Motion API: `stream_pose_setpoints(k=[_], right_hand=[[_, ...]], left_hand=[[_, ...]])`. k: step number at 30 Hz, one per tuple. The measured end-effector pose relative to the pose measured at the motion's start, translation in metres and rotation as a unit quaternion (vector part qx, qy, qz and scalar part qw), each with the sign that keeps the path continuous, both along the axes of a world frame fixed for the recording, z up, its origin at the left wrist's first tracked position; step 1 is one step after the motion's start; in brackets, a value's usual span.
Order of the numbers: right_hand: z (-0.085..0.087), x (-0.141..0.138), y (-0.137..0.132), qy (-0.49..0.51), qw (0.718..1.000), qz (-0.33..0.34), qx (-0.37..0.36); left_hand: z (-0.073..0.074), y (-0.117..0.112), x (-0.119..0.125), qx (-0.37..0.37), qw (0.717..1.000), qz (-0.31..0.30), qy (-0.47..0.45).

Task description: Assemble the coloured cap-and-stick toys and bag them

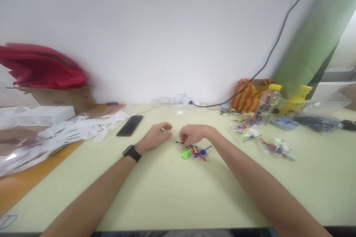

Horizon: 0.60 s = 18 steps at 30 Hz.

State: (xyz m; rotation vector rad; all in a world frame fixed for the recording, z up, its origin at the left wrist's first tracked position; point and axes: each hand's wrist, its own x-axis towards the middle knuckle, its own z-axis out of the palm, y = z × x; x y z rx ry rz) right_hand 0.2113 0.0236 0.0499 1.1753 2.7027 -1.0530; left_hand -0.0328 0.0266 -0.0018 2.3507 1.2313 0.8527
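My right hand reaches down over a small pile of plastic arrow pieces, its fingers pinched on a black arrow piece that is partly hidden under them. Beside it lie a bright green arrow piece with a round hub, a red arrow piece and a blue arrow piece. A white one shows in part among them. My left hand, with a black watch at the wrist, hovers or rests to the left of the pile. Its thumb and fingers are apart, with nothing between them.
A black phone lies left of my hands, near tangled white straps. Another person's blurred hand is at the far left. On the right are bagged arrow pieces, a clear bottle, glasses and a striped bag.
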Motion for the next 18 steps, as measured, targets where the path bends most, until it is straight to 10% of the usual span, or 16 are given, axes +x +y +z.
stream_pose_setpoints(k=[18], right_hand=[[-0.008,-0.003,0.005,0.314,0.934,-0.147,-0.085]], left_hand=[[0.017,-0.032,0.035,0.066,0.992,-0.033,-0.103]])
